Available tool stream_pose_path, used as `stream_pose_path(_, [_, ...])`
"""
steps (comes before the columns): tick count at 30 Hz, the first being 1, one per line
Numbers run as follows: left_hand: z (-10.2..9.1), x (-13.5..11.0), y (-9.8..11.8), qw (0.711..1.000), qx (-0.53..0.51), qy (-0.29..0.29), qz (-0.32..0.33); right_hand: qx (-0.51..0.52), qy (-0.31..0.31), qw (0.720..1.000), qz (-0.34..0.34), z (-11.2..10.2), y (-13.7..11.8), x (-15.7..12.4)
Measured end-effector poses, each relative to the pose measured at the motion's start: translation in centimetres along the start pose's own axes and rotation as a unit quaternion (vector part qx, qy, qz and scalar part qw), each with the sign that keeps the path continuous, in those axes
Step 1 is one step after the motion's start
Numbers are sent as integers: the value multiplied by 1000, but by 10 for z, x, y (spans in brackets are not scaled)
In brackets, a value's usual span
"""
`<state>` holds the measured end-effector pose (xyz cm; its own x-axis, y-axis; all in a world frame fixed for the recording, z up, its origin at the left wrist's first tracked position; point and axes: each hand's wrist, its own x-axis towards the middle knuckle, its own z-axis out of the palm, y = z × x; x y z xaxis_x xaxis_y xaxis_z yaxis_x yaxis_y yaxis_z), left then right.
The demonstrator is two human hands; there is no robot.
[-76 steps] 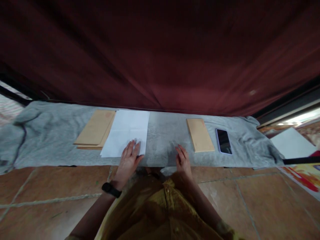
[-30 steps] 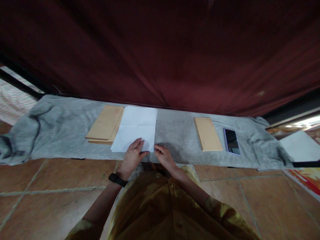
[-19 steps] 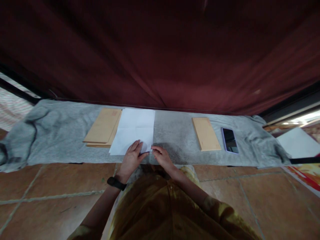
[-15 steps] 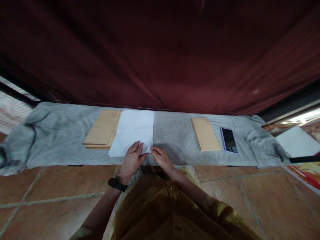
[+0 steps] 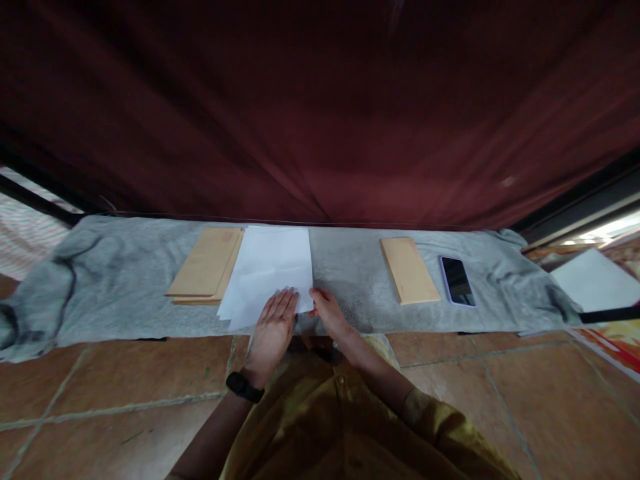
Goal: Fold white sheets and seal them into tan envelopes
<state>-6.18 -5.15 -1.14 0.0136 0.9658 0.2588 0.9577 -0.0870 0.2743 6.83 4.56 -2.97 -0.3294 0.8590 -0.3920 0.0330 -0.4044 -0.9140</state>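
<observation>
Sheets of white paper [image 5: 273,253] lie on the grey cloth, and the top one is turned slightly askew from those beneath. My left hand [image 5: 275,327], with a dark band on its wrist, rests flat on the near part of the top sheet, fingers stretched out. At the sheet's near right corner, my right hand [image 5: 326,312] pinches the paper's edge between thumb and fingers. Brown envelopes [image 5: 203,263] lie in a stack just left of the paper, partly beneath or against its edge; which of the two I cannot tell.
Another stack of brown envelopes [image 5: 409,270] lies to the right, with a phone [image 5: 457,281] beyond it. The grey cloth [image 5: 120,267] covers a long narrow surface. A dark red curtain [image 5: 320,133] hangs behind. Tiled floor [image 5: 150,373] shows in front.
The top white sheet has shifted toward me and to the right, out of line with the sheets below. Both hands have moved slightly right with it.
</observation>
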Motion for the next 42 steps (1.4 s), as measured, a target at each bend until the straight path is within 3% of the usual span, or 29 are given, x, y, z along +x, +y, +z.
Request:
stream_pose_path(10, [18, -4, 80, 988, 1, -35, 150, 77, 98, 992, -11, -81, -7, -1])
stream_pose_path(15, [28, -2, 105, 982, -68, -61, 166, 43, 119, 992, -27, -117, -12, 2])
stream_pose_path(18, [31, -1, 94, 983, -119, -53, 126, 42, 138, 989, -32, -136, -12, 4])
stream_pose_path(21, [36, 3, 65, 984, -176, -1, -10, 43, 153, 987, -29, -149, -8, 6])
stream_pose_path(23, [39, 9, 44, 969, -220, 22, -112, 43, 156, 987, -25, -153, -5, 8])
stream_pose_path(25, [41, 16, 28, 950, -256, 39, -174, 47, 156, 986, -21, -154, -3, 10])
stream_pose_path(28, [44, 28, 20, 942, -280, 24, -185, 52, 162, 985, -18, -153, -1, 14])
stream_pose_path(36, [61, 48, 37, 951, -265, -6, -159, 25, 177, 983, -41, -169, -4, 6])
stream_pose_path(39, [62, 50, 38, 931, -314, 1, -184, 21, 170, 984, -44, -175, -6, -2])
stream_pose_path(42, [59, 52, 38, 883, -403, 9, -241, 35, 158, 986, -40, -176, -9, -10])
